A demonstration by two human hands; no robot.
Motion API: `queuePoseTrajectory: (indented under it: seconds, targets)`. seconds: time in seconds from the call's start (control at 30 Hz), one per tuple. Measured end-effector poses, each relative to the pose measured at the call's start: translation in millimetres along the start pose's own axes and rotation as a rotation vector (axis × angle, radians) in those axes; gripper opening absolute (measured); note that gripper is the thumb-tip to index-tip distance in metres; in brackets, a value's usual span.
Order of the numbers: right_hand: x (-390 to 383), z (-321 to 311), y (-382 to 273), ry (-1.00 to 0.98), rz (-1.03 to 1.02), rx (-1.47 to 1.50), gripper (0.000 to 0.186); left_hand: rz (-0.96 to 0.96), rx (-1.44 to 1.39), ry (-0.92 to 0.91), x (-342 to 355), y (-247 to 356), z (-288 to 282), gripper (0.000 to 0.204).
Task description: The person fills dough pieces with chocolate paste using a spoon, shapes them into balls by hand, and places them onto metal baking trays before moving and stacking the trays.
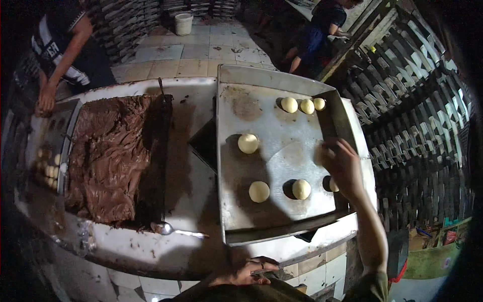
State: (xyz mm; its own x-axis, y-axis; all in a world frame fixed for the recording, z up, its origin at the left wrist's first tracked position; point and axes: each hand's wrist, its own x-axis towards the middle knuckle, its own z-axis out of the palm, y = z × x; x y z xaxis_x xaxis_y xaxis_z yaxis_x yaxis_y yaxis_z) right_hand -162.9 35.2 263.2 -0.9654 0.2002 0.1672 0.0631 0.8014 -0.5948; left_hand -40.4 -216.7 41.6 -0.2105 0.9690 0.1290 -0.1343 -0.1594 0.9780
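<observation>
My right hand (343, 163) reaches over the right side of a large metal baking tray (282, 151). Its fingers are curled around a pale dough ball (319, 153), which is blurred and partly covered by the hand. Several round dough balls are spread over the tray: one at middle left (248, 143), one at front left (259, 192), another at front centre (301, 189), and a few along the back right. Beneath my right wrist, one more ball (333, 185) shows in part. My left hand (254, 272) rests low by the table's front edge, fingers loosely apart, with nothing visible in it.
Left of the tray lies a wide container of brown paste (113, 156), with a spoon (176, 230) at its front corner. Farther left, another tray (53, 123) holds dough balls beside a person. A second person is at back right. A white bucket (183, 24) stands on the tiled floor.
</observation>
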Motion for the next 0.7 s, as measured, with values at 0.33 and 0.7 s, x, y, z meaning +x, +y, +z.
queuePoseTrajectory:
  seconds: [0.33, 0.7]
  targets:
    - [176, 75, 113, 0.312, -0.264, -0.527, 0.024, -0.146, -0.262, 0.181, -64, 1, -40, 0.059]
    - [-158, 84, -57, -0.177, -0.017, 0.547, 0.013, 0.537, -0.933, 0.733, -30, 38, 69, 0.067]
